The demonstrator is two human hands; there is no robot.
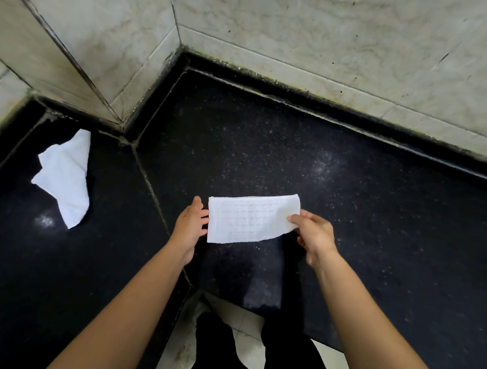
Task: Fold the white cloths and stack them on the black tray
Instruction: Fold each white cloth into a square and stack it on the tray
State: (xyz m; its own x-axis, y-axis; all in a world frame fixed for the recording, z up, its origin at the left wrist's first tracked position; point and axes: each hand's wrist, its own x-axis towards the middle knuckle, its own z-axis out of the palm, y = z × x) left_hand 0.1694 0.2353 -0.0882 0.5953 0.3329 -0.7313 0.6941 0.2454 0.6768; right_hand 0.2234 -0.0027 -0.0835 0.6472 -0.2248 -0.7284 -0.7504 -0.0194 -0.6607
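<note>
A white cloth [248, 219], folded into a long rectangle, lies flat on the black speckled counter [377, 221] in front of me. My right hand [313, 234] pinches its right end between thumb and fingers. At the cloth's left edge my left hand [191, 224] touches it with straight fingers. A second white cloth [66, 173] lies crumpled and unfolded on the counter at the far left. No black tray is in view.
The counter meets pale marble walls [303, 31] at the back, with a corner jutting in at the back left. A seam [151, 184] runs across the counter left of the folded cloth. Below the front edge are my dark trousers [226, 351] and a light tiled floor.
</note>
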